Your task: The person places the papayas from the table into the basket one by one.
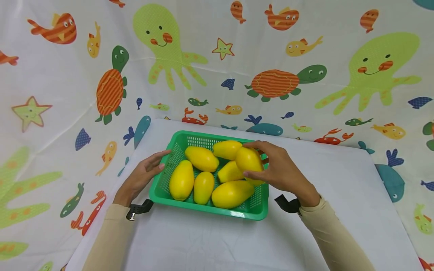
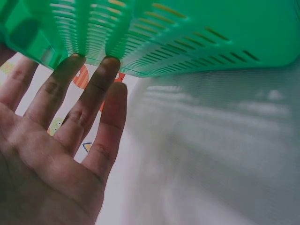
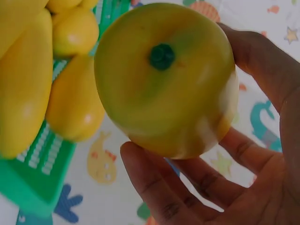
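Observation:
My right hand (image 1: 279, 165) grips a yellow papaya (image 1: 249, 161) between thumb and fingers, over the right end of a green plastic basket (image 1: 203, 209). In the right wrist view the papaya (image 3: 164, 89) turns its dark green stem end toward the camera, fingers around its far side and below. Several more yellow papayas (image 1: 182, 180) lie in the basket. At the basket's left side is my left hand (image 1: 144, 175), its fingers extended. The left wrist view has those fingertips (image 2: 110, 63) right at the slotted basket wall (image 2: 225, 23).
The basket stands on a white-covered table (image 1: 190, 241). Behind and to the left hangs a white curtain (image 1: 210, 22) printed with sea animals. Dark straps (image 1: 139, 210) with camera mounts sit on both wrists.

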`<action>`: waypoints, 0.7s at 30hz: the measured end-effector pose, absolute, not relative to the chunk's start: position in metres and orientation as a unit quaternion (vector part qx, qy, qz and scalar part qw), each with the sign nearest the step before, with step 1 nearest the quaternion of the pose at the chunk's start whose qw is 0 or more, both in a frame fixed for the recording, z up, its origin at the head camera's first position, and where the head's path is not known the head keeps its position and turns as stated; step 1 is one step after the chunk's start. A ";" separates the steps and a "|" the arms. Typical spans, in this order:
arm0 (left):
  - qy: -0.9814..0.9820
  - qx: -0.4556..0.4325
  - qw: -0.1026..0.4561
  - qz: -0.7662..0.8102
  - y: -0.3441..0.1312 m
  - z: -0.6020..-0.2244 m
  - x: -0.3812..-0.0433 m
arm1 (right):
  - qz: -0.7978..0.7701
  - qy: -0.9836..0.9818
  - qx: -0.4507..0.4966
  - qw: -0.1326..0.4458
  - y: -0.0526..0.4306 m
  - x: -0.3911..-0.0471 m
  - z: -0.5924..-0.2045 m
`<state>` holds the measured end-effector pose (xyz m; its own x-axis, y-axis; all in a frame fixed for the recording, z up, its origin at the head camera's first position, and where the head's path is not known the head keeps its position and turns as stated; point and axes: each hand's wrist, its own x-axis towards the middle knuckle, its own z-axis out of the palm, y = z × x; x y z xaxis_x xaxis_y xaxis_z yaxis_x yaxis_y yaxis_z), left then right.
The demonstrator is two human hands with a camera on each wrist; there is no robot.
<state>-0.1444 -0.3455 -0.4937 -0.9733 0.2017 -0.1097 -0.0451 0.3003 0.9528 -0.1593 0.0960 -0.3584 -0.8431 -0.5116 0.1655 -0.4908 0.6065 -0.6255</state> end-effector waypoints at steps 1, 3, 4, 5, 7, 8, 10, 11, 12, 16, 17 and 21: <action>0.801 0.050 0.104 0.588 -0.345 -0.494 -0.144 | -0.343 0.897 -0.278 0.017 0.091 -0.160 -0.359; 0.801 0.048 0.105 0.588 -0.345 -0.494 -0.145 | -0.341 0.898 -0.277 0.017 0.081 -0.162 -0.360; 0.801 0.047 0.105 0.588 -0.345 -0.494 -0.145 | -0.339 0.899 -0.278 0.017 0.077 -0.163 -0.361; 0.801 0.047 0.106 0.587 -0.345 -0.494 -0.145 | -0.336 0.899 -0.280 0.015 0.073 -0.164 -0.362; 0.801 0.044 0.107 0.587 -0.345 -0.494 -0.145 | -0.332 0.900 -0.283 0.011 0.066 -0.166 -0.364; 0.801 0.042 0.107 0.588 -0.345 -0.495 -0.145 | -0.331 0.900 -0.285 0.009 0.063 -0.167 -0.364; 0.801 0.041 0.107 0.588 -0.345 -0.495 -0.145 | -0.328 0.901 -0.285 0.008 0.057 -0.168 -0.365; 0.801 0.040 0.107 0.588 -0.345 -0.496 -0.145 | -0.330 0.900 -0.284 0.010 0.055 -0.168 -0.366; 0.801 0.040 0.107 0.588 -0.345 -0.496 -0.145 | -0.332 0.900 -0.283 0.012 0.052 -0.169 -0.367; 0.800 0.041 0.106 0.589 -0.345 -0.496 -0.145 | -0.326 0.904 -0.276 0.029 0.041 -0.171 -0.372; 0.800 0.040 0.105 0.589 -0.345 -0.496 -0.145 | -0.322 0.905 -0.276 0.035 0.039 -0.172 -0.373; 0.800 0.039 0.105 0.589 -0.344 -0.496 -0.144 | -0.305 0.909 -0.278 0.049 0.031 -0.174 -0.380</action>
<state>-0.1443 -0.3443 -0.4962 -0.9747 0.1870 -0.1226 -0.0616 0.3024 0.9512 -0.1745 0.0306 -0.3805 -0.8403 -0.5361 0.0805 -0.4762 0.6590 -0.5821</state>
